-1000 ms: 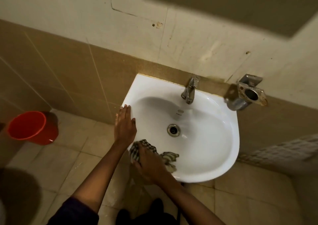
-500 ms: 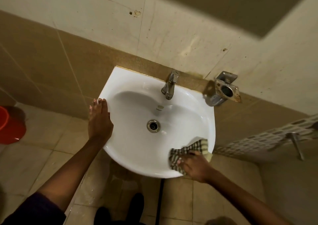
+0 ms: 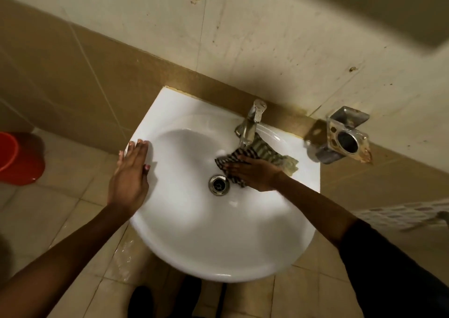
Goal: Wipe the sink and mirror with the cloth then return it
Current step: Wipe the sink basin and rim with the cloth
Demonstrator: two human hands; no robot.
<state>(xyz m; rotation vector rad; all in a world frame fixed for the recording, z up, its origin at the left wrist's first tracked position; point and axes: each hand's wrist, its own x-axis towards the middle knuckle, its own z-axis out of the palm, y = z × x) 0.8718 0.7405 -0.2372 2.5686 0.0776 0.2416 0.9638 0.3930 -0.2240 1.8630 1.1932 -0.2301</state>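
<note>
Sink (image 3: 218,252) rim lay nearest, left hand (image 3: 128,179) flat and open on its left edge, holding nothing — a brace. Farther in, right hand (image 3: 255,173) pressed the checked cloth (image 3: 267,152) to the basin wall between drain (image 3: 219,184) and tap (image 3: 250,125), fingers spread, not clenched. Good practice — even pressure, overlapping strokes round the tap base.

We saw a glossy, smooth white ceramic sink (image 3: 194,232), a dull scratched metal tap (image 3: 251,123), a soft checked woven cloth (image 3: 263,151), a corroded metal holder (image 3: 347,135) at right, a shiny red plastic bucket (image 3: 21,159) and matt, stained wall tiles (image 3: 279,38)
</note>
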